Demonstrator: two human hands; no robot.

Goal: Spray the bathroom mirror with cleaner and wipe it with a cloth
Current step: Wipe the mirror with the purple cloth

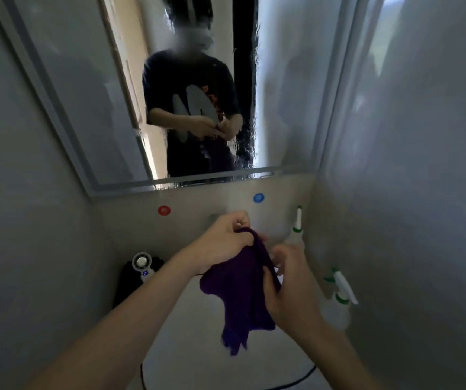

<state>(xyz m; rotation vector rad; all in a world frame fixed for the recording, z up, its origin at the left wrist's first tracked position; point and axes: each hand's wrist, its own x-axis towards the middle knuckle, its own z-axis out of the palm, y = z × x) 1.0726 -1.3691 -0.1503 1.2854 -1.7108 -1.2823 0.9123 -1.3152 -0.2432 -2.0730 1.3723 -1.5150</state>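
Head view: left hand [230, 237] and right hand [291, 282] both pinch a limp, fuzzy purple cloth [237, 294] below the streaky wet mirror [79, 88]

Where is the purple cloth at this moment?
In the head view, the purple cloth hangs low at centre, gripped by the left hand and the right hand, below the mirror.

The cloth [240, 291] looks soft, matt and fuzzy; the mirror [91, 88] glossy glass; the spray bottle [338, 302] smooth plastic.
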